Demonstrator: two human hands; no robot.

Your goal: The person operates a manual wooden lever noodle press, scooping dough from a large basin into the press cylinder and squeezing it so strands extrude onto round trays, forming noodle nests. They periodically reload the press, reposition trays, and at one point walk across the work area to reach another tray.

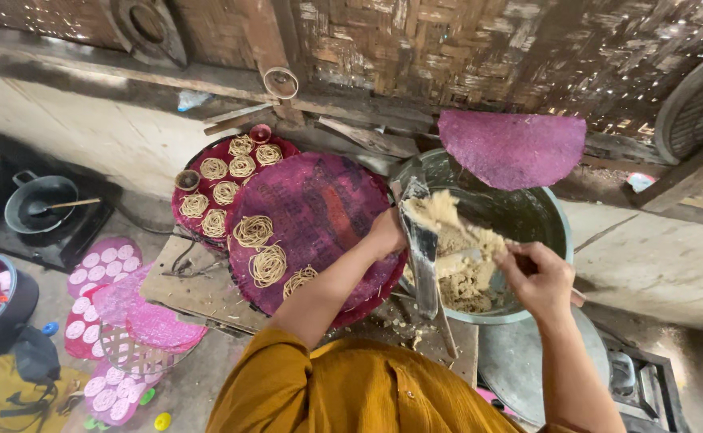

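Two hands work over a metal basin (pixel 556 220) of tan dough (pixel 463 281). The left hand (pixel 386 232) is closed around the top of a metal press (pixel 422 248) held upright and loaded with dough. The right hand (pixel 537 281) grips a thin tool; its working end is hidden in the dough. Just left of the basin, a purple mat (pixel 319 208) carries three noodle coils (pixel 267 265). Behind it, another tray (pixel 207 164) holds more coils.

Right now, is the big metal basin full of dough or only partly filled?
Partly filled. The dough is heaped at the near side of the metal basin, and the far inner wall shows bare down towards the bottom.
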